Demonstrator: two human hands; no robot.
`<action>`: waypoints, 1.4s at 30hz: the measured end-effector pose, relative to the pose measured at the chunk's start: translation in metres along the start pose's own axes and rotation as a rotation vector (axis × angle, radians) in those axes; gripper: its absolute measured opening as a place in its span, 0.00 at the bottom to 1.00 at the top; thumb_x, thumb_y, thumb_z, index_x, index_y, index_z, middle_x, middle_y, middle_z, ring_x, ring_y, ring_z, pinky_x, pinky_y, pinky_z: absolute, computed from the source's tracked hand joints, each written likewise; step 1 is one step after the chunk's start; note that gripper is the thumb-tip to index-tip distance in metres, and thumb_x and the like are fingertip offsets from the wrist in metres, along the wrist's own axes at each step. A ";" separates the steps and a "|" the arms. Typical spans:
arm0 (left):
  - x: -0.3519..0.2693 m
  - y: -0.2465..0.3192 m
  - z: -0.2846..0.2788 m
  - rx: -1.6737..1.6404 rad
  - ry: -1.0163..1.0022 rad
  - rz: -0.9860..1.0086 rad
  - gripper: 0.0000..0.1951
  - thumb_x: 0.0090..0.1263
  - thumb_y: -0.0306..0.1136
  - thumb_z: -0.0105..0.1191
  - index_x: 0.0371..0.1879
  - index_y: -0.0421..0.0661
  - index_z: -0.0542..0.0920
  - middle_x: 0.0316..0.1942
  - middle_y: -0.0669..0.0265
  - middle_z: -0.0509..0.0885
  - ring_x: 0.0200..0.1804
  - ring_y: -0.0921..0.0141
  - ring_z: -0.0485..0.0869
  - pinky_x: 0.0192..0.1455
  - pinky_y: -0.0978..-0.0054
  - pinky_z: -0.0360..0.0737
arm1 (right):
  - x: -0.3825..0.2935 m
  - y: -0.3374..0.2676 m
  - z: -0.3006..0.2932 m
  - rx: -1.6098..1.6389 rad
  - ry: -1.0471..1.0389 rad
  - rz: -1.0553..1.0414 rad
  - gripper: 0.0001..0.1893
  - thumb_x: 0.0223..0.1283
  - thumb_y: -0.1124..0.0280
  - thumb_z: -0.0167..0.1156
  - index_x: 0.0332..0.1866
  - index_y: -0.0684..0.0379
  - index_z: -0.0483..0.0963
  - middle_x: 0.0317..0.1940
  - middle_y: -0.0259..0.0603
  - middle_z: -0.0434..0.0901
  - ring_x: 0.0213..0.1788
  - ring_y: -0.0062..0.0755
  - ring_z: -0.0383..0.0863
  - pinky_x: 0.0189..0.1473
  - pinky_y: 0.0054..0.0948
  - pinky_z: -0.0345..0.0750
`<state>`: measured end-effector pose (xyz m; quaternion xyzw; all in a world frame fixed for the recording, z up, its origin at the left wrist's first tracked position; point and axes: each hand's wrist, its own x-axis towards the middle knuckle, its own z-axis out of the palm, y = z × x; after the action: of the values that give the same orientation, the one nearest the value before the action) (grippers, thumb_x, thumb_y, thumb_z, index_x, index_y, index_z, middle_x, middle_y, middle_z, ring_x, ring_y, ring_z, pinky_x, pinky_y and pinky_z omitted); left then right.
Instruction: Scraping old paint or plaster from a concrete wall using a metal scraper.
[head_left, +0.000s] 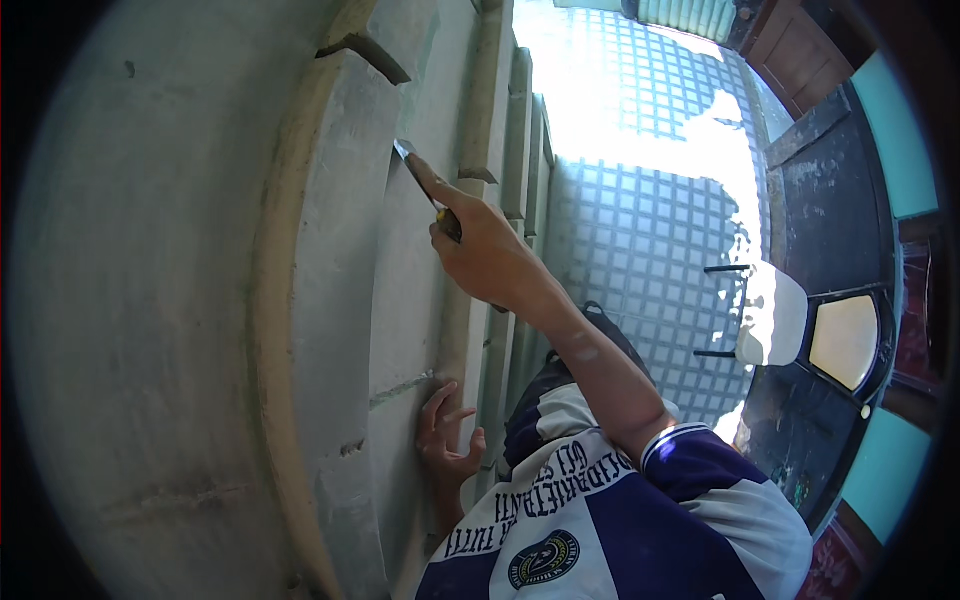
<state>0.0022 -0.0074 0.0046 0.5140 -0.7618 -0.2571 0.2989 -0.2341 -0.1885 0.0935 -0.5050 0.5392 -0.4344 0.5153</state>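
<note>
My right hand (484, 244) grips a putty knife or similar flat scraper (416, 169), its index finger stretched along the metal blade. Part of the handle is hidden inside the fist. The blade's tip is at the edge of a raised grey plaster band (337, 225) on the wall; whether it touches cannot be told. Lower down, my left hand (450, 435) holds nothing and rests with fingers spread against a recessed plaster strip (412, 300) beside a ledge. A rough crack (403, 388) runs across the strip just above that hand.
More stepped plaster ledges (484, 97) run alongside. A notched joint (367, 56) breaks the band near the top. Behind me lies a sunlit tiled floor (622, 225), with a chair (772, 315) against a dark panel (825, 202).
</note>
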 end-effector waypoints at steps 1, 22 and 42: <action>0.001 0.000 -0.001 0.009 -0.009 -0.004 0.17 0.51 0.26 0.62 0.43 0.46 0.86 0.62 0.52 0.80 0.65 0.51 0.80 0.68 0.55 0.78 | 0.002 -0.001 -0.003 -0.004 0.005 0.005 0.37 0.72 0.77 0.51 0.83 0.40 0.52 0.24 0.40 0.68 0.25 0.26 0.67 0.39 0.28 0.72; 0.006 0.019 -0.002 0.007 -0.034 -0.073 0.16 0.50 0.23 0.59 0.41 0.44 0.85 0.62 0.51 0.79 0.66 0.50 0.78 0.70 0.52 0.74 | -0.003 -0.008 -0.017 -0.054 -0.099 0.007 0.39 0.69 0.80 0.44 0.84 0.42 0.47 0.26 0.50 0.77 0.21 0.29 0.72 0.35 0.37 0.76; 0.007 0.014 -0.002 -0.019 -0.021 -0.065 0.16 0.52 0.26 0.60 0.43 0.45 0.85 0.63 0.51 0.79 0.65 0.51 0.79 0.67 0.54 0.77 | -0.022 0.006 -0.015 0.190 -0.135 0.082 0.29 0.81 0.60 0.46 0.82 0.48 0.51 0.14 0.27 0.67 0.11 0.17 0.66 0.16 0.21 0.71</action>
<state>-0.0065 -0.0092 0.0170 0.5330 -0.7452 -0.2795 0.2872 -0.2503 -0.1664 0.0911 -0.4595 0.4797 -0.4271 0.6134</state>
